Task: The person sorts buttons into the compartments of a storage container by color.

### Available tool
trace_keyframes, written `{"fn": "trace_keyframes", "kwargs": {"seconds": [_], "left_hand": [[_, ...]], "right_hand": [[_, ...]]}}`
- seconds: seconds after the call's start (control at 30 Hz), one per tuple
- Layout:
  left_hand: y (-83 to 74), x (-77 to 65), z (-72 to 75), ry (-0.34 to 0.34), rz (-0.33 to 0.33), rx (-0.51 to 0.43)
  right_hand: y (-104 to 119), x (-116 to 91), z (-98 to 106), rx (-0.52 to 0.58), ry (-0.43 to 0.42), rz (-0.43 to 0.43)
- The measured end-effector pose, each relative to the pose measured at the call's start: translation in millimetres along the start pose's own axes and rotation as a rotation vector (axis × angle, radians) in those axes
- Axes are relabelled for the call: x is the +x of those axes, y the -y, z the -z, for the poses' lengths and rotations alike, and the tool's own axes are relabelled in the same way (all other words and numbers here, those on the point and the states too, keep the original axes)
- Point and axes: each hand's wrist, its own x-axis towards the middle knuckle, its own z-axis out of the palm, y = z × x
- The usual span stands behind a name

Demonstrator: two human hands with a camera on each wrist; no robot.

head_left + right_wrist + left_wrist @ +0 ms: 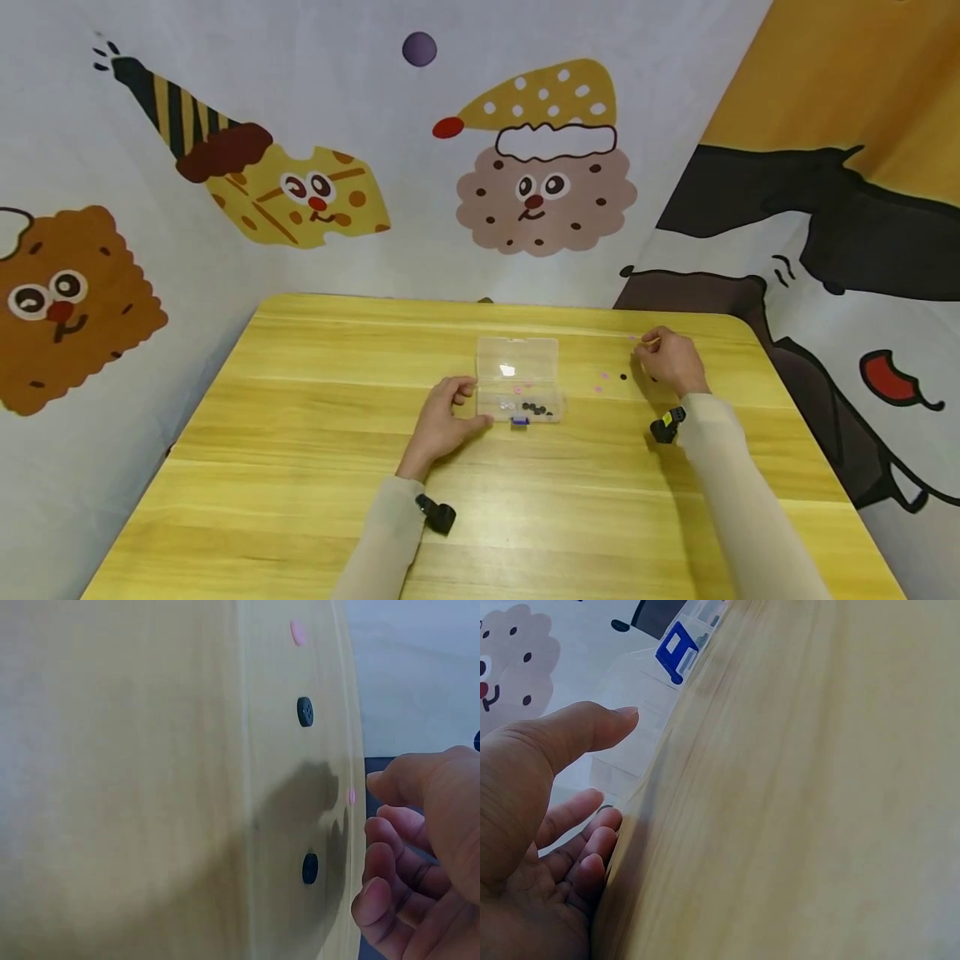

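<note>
A clear plastic box (517,360) lies with its lid raised. Inside are several black buttons (536,408), some whitish ones (507,406) and a pink one (517,390). At its front is a blue clasp (676,651). My left hand (442,421) is at the box's left side, thumb and fingers spread apart; whether it touches the box I cannot tell. Over the table's far right, my right hand (672,360) has loosely bent fingers, with nothing visible between them. Near its fingertips lies a pink button (351,796), with a black button (310,868) below the hand.
Between the box and my right hand lie another black button (623,377) and two pink buttons, one (604,375) farther back than the other (597,388). The wooden table (300,467) ends at a wall cloth (420,267) printed with cartoon figures.
</note>
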Motion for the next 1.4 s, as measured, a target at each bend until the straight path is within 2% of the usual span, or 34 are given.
{"fn": "trace_keyframes", "kwargs": {"seconds": [0.4, 0.73, 1.2, 1.4], "left_hand": [[-0.6, -1.1, 0.7, -0.003, 0.000, 0.005], [1.6, -0.7, -0.1, -0.008, -0.008, 0.018], [1.9, 0.0, -0.8, -0.019, -0.020, 0.015], [1.1, -0.3, 0.0, -0.016, -0.016, 0.003]], "right_hand": [[-1, 22, -2, -0.035, 0.039, 0.023], [2, 29, -3, -0.077, 0.071, 0.005], [1, 37, -7, -0.125, 0.037, 0.015], [2, 37, -6, -0.138, 0.030, -0.005]]}}
